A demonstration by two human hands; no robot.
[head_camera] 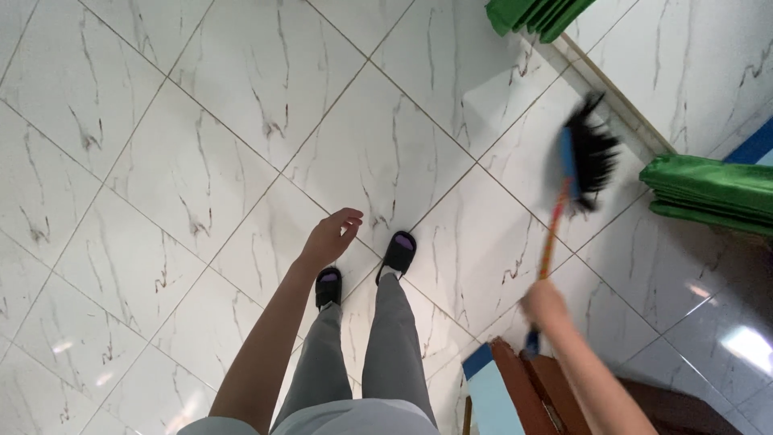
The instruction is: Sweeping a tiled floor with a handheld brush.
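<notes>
My right hand grips the orange handle of a broom, whose blue head and black bristles are blurred over the white marble floor near the wall base. Out in front of me, my left hand hangs free above the floor with its fingers loosely apart and nothing in it. My legs in grey trousers and black slippers stand on the tiles below.
A brown wooden piece of furniture with a light blue top stands at my right leg. Folded green cloth lies at the right edge, and another green object sits at the top. A tiled wall runs along the right.
</notes>
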